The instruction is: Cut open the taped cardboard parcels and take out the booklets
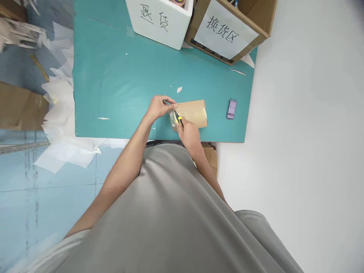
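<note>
A small brown cardboard box [194, 110] with shiny clear tape lies near the front edge of the green table [113, 83]. My right hand [190, 134] is closed around a black and yellow utility knife [179, 120], whose tip meets the taped left end of the box. My left hand [162, 107] is at the box's upper left corner, thumb and fingertips brought close together there. Whether those fingertips pinch the tape or the cardboard is too small to tell.
A white box [162, 22] and an open cardboard box [227, 34], both labelled, stand at the table's back. A purple pixelated object [231, 109] lies right. Paper scraps dot the table; white sheets [61, 113] and a carton [22, 108] are at the left.
</note>
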`<state>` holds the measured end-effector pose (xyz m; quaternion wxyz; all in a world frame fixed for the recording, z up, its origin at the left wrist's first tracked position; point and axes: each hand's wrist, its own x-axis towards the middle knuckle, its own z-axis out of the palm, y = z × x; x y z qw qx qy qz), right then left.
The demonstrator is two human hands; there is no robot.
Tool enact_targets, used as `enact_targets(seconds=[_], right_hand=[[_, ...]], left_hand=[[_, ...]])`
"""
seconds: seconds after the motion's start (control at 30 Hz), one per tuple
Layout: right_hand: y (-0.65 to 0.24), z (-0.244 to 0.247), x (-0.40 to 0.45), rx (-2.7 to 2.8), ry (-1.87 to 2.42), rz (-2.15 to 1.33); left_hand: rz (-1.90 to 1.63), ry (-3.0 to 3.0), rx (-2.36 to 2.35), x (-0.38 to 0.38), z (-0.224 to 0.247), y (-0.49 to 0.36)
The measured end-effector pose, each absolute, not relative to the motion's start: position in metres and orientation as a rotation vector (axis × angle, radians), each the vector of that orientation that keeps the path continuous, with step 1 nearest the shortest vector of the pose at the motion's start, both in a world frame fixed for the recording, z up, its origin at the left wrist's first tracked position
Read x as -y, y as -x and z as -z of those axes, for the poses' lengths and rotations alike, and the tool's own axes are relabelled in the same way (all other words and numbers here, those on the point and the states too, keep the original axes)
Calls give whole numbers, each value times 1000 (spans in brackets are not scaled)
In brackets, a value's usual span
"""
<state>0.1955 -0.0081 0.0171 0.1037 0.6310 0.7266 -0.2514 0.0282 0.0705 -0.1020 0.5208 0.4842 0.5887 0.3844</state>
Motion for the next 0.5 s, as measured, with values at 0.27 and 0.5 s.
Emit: enact_targets(seconds=[0.27,0.5], right_hand=[[-192,-30,21,-2049,-1824,693],[-193,-31,53,-2042,-1698,735]], left_hand=[[-939,-1110,-1470,-65,100,-34],[-926,-1119,-1508,-60,99,-34]])
